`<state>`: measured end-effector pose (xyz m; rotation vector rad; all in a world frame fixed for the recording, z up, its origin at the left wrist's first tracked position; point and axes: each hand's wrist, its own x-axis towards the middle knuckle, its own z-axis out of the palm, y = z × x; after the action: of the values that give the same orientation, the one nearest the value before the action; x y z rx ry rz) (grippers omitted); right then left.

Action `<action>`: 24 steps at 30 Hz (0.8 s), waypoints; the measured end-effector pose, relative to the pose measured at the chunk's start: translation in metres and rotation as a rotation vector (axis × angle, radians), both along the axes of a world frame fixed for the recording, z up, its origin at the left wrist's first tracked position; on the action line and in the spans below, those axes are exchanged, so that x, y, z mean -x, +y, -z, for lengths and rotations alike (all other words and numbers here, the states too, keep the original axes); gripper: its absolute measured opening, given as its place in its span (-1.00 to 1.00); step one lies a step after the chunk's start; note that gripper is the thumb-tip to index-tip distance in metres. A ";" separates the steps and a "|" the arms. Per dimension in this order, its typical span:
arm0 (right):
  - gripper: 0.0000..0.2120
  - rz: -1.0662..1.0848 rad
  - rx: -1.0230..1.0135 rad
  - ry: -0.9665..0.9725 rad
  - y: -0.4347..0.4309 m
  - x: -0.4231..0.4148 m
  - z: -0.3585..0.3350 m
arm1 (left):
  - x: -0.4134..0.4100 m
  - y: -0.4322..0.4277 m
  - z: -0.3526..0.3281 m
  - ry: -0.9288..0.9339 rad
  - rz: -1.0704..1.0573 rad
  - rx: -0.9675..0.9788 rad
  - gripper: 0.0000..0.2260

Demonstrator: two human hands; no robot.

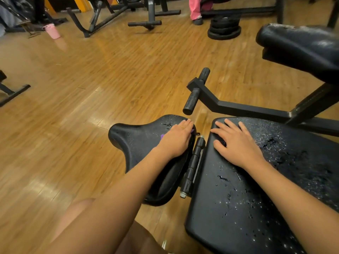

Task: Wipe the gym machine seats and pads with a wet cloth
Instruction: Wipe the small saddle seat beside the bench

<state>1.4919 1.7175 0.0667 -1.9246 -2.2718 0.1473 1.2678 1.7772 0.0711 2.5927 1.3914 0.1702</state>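
My left hand (177, 139) lies flat on the black saddle-shaped seat (135, 138), pressing a purple cloth (162, 136) of which only small edges show beside the hand. My right hand (236, 143) rests flat with spread fingers on the larger black back pad (256, 195), whose cracked vinyl is flecked with white specks. A hinge (193, 165) joins seat and pad between my hands. A third black pad (302, 46) stands raised at the upper right.
A black steel bar with a handle grip (194, 94) juts out beyond the seat. On the wooden floor (91, 88) are stacked weight plates (224, 27), other machine frames (102, 17), a pink bucket (52, 31) and a person's pink-trousered leg (195, 8).
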 end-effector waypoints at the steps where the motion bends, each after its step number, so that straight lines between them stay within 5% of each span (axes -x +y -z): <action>1: -0.53 0.004 -0.002 0.000 0.001 -0.001 0.000 | -0.013 0.017 0.001 0.011 0.002 0.010 -0.59; 6: -0.53 0.021 -0.003 -0.013 0.004 -0.007 -0.003 | -0.043 0.047 0.005 0.029 -0.111 0.042 -0.70; 15: -0.53 0.004 0.000 -0.002 -0.002 -0.002 -0.001 | 0.033 -0.097 0.011 -0.084 -0.085 -0.067 -0.52; 24: -0.55 -0.001 -0.016 0.001 0.001 -0.004 0.003 | -0.033 0.037 0.011 0.024 -0.106 -0.067 -0.80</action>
<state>1.4961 1.7181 0.0642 -1.9146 -2.2666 0.1302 1.3004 1.8147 0.0606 2.5833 1.5585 0.2054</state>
